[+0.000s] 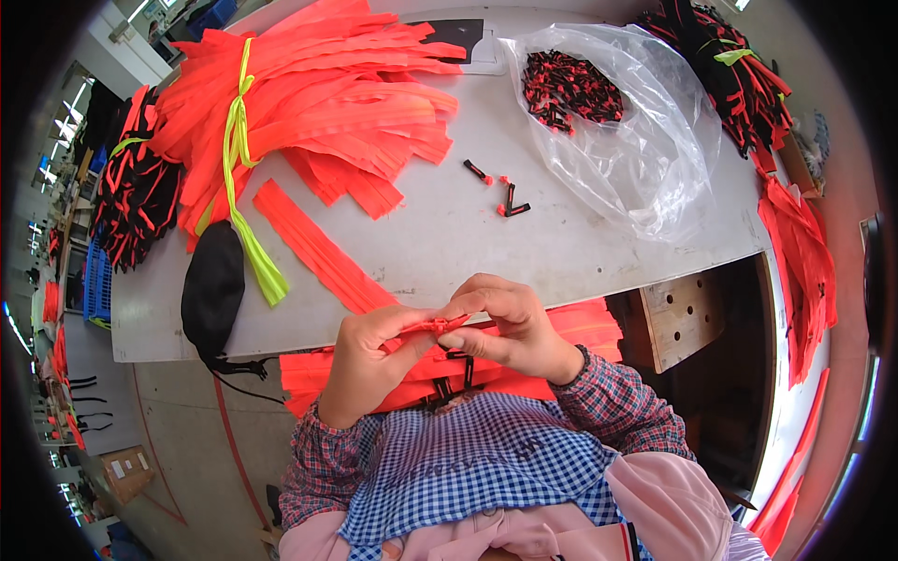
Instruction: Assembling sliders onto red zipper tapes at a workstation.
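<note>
Close to the table's near edge, both of my hands are closed on a bright orange zipper (438,326). My left hand (363,365) pinches it between thumb and fingers. Opposite it, my right hand (510,323) grips the zipper's end with thumb and forefinger, where a small orange slider seems to sit, mostly covered by fingertips. A long orange zipper strip (318,248) lies across the tabletop and runs up to my left hand; I cannot tell whether it is the same piece. Below my hands, more orange zippers (313,376) with black pulls (469,372) lie across my lap.
A big bundle of orange zippers (318,103), tied with a yellow-green strip (239,140), covers the table's far left. A black pouch (213,290) hangs over the left edge. Loose sliders (478,172) lie mid-table, beside a clear plastic bag (645,178) holding many more.
</note>
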`<state>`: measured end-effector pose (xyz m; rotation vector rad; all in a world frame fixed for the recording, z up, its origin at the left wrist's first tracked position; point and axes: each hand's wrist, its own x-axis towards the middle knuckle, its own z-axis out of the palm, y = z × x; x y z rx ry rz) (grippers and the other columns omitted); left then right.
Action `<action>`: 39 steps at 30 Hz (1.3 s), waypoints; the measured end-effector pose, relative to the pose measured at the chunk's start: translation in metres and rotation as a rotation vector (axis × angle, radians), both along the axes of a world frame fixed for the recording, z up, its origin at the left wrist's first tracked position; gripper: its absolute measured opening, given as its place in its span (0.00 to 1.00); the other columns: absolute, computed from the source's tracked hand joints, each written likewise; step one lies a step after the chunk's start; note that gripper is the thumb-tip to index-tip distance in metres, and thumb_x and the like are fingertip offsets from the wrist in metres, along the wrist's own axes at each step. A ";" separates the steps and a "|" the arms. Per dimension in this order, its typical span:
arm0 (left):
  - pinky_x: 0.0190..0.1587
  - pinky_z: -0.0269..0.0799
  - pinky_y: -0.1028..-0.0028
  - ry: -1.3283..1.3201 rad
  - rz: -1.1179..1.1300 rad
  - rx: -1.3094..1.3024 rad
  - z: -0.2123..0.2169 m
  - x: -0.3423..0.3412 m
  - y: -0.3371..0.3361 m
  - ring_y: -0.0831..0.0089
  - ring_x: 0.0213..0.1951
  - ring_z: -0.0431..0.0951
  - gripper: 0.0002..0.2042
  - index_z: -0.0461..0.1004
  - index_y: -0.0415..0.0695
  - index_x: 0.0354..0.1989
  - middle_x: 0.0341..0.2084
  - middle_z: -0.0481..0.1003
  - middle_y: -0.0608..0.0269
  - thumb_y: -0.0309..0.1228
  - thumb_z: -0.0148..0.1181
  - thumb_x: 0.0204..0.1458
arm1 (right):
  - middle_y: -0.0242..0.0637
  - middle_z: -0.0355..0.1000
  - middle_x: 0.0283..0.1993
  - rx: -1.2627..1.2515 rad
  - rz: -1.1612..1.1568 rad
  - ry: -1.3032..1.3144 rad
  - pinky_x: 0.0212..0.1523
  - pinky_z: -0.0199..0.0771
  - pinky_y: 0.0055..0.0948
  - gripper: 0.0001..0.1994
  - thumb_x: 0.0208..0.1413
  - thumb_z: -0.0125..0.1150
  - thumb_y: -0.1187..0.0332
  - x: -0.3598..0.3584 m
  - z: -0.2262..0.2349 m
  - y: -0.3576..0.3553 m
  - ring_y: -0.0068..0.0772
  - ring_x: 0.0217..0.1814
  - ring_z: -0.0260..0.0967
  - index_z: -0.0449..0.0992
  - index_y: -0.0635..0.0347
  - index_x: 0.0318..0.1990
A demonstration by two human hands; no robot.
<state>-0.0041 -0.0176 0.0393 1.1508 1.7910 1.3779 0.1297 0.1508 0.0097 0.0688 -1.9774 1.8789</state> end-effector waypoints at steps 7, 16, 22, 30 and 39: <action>0.36 0.77 0.74 0.203 -0.048 0.048 0.002 0.003 0.000 0.69 0.34 0.82 0.09 0.79 0.36 0.38 0.32 0.81 0.56 0.15 0.65 0.48 | 0.37 0.72 0.38 0.378 -0.131 0.110 0.40 0.76 0.32 0.10 0.51 0.71 0.71 0.005 0.002 -0.005 0.37 0.41 0.73 0.80 0.59 0.41; 0.36 0.76 0.74 0.126 -0.074 0.073 -0.001 0.002 0.000 0.69 0.34 0.81 0.09 0.80 0.37 0.37 0.32 0.80 0.57 0.15 0.66 0.47 | 0.37 0.71 0.38 0.377 -0.132 0.169 0.40 0.75 0.33 0.11 0.51 0.71 0.69 0.005 -0.003 -0.008 0.37 0.40 0.71 0.78 0.58 0.41; 0.36 0.76 0.74 0.119 -0.080 0.054 0.004 0.002 0.000 0.69 0.34 0.81 0.08 0.80 0.36 0.37 0.32 0.80 0.57 0.16 0.66 0.48 | 0.38 0.71 0.39 0.337 -0.090 0.137 0.41 0.75 0.33 0.11 0.51 0.70 0.71 0.007 -0.003 -0.008 0.39 0.41 0.71 0.78 0.59 0.42; 0.37 0.76 0.74 0.065 -0.055 -0.006 -0.002 0.005 0.000 0.70 0.35 0.81 0.09 0.80 0.35 0.38 0.32 0.80 0.57 0.16 0.65 0.48 | 0.38 0.71 0.38 0.350 -0.090 0.123 0.39 0.74 0.33 0.09 0.52 0.70 0.71 0.009 0.000 -0.007 0.38 0.40 0.71 0.77 0.59 0.39; 0.36 0.75 0.74 0.072 -0.034 -0.035 -0.004 0.010 0.005 0.70 0.34 0.81 0.07 0.79 0.35 0.37 0.31 0.80 0.57 0.17 0.64 0.49 | 0.37 0.71 0.33 0.156 -0.021 0.020 0.37 0.73 0.31 0.09 0.54 0.68 0.72 0.005 -0.008 -0.007 0.34 0.37 0.72 0.72 0.62 0.35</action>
